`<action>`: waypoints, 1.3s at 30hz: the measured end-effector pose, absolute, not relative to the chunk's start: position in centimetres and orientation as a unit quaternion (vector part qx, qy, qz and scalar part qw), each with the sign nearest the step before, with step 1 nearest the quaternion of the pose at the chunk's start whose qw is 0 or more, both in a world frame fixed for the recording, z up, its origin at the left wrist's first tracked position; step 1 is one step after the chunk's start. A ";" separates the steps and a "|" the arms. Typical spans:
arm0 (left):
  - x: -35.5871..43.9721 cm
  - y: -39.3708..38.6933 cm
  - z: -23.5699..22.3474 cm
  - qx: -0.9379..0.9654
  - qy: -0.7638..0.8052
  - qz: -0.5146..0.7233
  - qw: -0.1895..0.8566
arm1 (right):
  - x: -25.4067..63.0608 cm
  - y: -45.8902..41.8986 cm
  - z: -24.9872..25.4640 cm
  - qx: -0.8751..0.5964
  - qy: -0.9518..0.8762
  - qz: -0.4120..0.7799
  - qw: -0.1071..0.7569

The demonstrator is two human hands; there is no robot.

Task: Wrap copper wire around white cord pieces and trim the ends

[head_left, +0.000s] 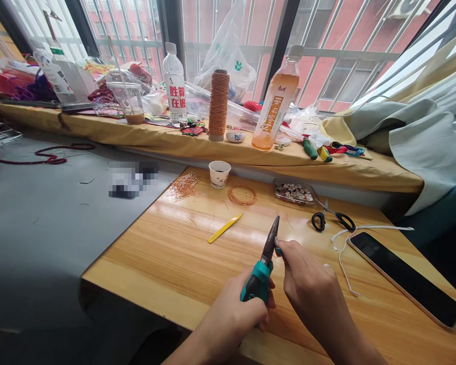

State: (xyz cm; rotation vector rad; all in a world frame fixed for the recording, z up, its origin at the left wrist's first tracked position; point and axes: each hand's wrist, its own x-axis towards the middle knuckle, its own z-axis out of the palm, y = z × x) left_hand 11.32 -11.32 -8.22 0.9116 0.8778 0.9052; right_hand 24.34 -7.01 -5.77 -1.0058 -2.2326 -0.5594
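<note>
My left hand (237, 304) is wrapped round the teal and black handles of needle-nose pliers (269, 246). The pliers' dark jaws point up and away over the table, and they look closed. Beside the jaws, my right hand (307, 274) pinches something small with the thumb and forefinger. A bit of pale and teal shows at those fingertips, too small to name. Past the pliers, a yellow tweezers-like tool (225, 227) lies on the wood. A coil of orange-brown cord (242, 195) and a pile of cut cord pieces (185, 186) lie farther back.
A paper cup (219, 175), a clear tray (294, 191) of small beads, black-handled scissors (332, 218), white cord (344, 258) and a phone (405, 279) are on the wooden table (155, 263). Behind, a ledge holds a cord spool (218, 106), a drink bottle (277, 99) and a water bottle (176, 86).
</note>
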 end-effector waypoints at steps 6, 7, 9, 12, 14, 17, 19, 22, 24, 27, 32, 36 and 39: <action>11.4 -11.6 -8.1 0.452 0.430 0.407 0.667 | 24.3 -7.1 -5.9 -0.374 -0.842 -0.237 0.307; 11.3 -11.7 -8.2 0.458 0.433 0.406 0.662 | 24.3 -7.1 -6.0 -0.374 -0.842 -0.238 0.307; 11.3 -11.7 -8.5 0.467 0.437 0.403 0.655 | 24.3 -7.2 -6.0 -0.374 -0.842 -0.240 0.306; 11.2 -11.7 -8.6 0.481 0.443 0.402 0.641 | 24.3 -7.2 -6.1 -0.372 -0.839 -0.247 0.309; 11.2 -11.7 -8.4 0.488 0.444 0.409 0.631 | 24.3 -7.3 -6.2 -0.372 -0.838 -0.249 0.311; 11.2 -11.6 -8.0 0.496 0.446 0.410 0.623 | 24.3 -7.4 -6.4 -0.376 -0.837 -0.245 0.313; 11.2 -11.6 -7.8 0.504 0.451 0.400 0.619 | 24.4 -7.4 -6.6 -0.379 -0.835 -0.241 0.316; 11.3 -11.4 -7.6 0.512 0.457 0.390 0.614 | 24.5 -7.4 -6.9 -0.386 -0.832 -0.243 0.316; 11.3 -11.4 -7.5 0.514 0.455 0.389 0.614 | 24.4 -7.4 -6.9 -0.390 -0.830 -0.245 0.314; 11.4 -11.4 -7.4 0.510 0.451 0.387 0.622 | 24.2 -7.4 -6.8 -0.400 -0.825 -0.242 0.317; 11.4 -11.1 -7.2 0.484 0.445 0.365 0.659 | 24.1 -7.1 -7.0 -0.414 -0.824 -0.211 0.325; 11.4 -10.7 -6.7 0.440 0.425 0.342 0.713 | 24.7 -6.4 -7.4 -0.407 -0.839 -0.137 0.334; 11.2 -10.5 -6.4 0.396 0.405 0.335 0.753 | 25.0 -6.0 -7.5 -0.400 -0.846 -0.086 0.343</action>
